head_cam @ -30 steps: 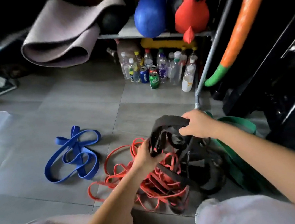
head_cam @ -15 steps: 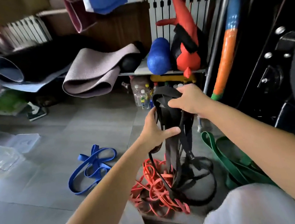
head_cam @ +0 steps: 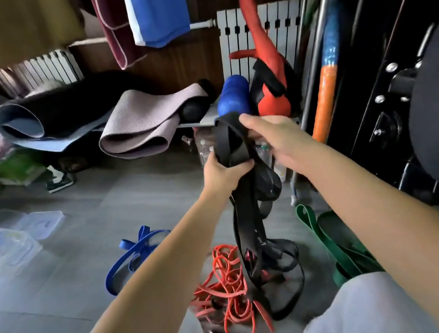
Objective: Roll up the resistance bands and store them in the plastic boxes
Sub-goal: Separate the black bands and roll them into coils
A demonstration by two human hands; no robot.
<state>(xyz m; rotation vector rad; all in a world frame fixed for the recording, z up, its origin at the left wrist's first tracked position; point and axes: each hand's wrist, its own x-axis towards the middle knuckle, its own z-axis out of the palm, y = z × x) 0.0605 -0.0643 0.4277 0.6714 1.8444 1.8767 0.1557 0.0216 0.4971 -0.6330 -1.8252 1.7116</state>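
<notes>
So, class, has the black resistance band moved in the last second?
Yes, upward: the left hand and right hand have raised the black band off the orange bands; its lower loops hang down.

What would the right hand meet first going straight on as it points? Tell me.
The right hand holds the black band at its top loop, so that is first. Beyond it, up and left, the blue roller looks next in line, though depth is unclear.
</notes>
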